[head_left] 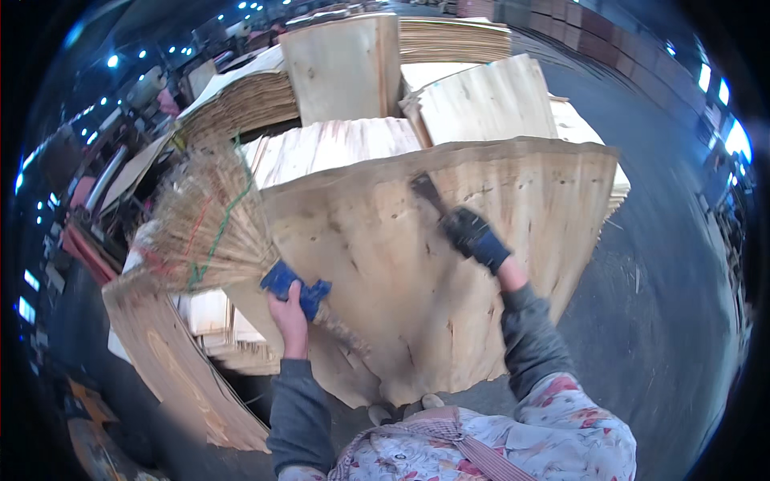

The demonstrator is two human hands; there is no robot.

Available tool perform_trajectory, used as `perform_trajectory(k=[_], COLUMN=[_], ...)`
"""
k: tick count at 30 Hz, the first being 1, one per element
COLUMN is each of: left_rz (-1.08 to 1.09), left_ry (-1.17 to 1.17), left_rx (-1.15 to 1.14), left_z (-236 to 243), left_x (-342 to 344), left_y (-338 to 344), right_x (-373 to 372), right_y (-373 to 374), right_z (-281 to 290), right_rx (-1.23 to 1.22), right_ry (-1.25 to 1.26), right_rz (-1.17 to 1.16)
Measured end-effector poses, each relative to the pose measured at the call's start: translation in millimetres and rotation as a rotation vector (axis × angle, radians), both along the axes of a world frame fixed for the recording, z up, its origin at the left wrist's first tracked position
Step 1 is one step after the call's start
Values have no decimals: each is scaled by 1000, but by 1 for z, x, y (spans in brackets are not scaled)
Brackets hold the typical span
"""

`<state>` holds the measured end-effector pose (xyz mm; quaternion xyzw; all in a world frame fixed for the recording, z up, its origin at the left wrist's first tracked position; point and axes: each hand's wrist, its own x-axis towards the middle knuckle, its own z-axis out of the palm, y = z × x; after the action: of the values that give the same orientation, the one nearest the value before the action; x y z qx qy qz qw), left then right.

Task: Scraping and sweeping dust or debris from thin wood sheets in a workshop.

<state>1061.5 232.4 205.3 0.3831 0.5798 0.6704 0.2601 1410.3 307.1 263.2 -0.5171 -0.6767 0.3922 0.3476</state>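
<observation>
My left hand [290, 317] is closed round the neck of a straw broom [204, 224]. Something blue [282, 279] lies at the grip, and I cannot tell whether it is a wrap or part of a glove. The broom's bristles fan out to the upper left, bound with green and red strands. In a dark glove with a blue cuff, my right hand [472, 236] grips a flat-bladed scraper [427, 192], its blade pointing up and left. Both hands are above a large, wavy wood veneer sheet [377, 248], which slopes down toward my feet.
Behind the sheet are stacks of veneer [453, 40], with a loose upright board [343, 68] and a tilted board [485, 104]. Another veneer piece [180, 361] leans at the lower left. Grey floor [642, 297] runs along the right.
</observation>
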Motion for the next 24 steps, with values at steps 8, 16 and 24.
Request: perform_trajectory(k=[8, 16, 24], left_rz=[-294, -573, -373], left_ry=[443, 517, 604], left_rx=[-2, -70, -270], left_z=[9, 22, -99], left_x=[75, 82, -99], left_y=[-51, -68, 51], right_x=[-137, -112, -130], right_y=[-91, -128, -149], right_z=[-36, -9, -19], right_rx=[309, 259, 245], right_ry=[348, 221, -72], right_rz=[177, 11, -94])
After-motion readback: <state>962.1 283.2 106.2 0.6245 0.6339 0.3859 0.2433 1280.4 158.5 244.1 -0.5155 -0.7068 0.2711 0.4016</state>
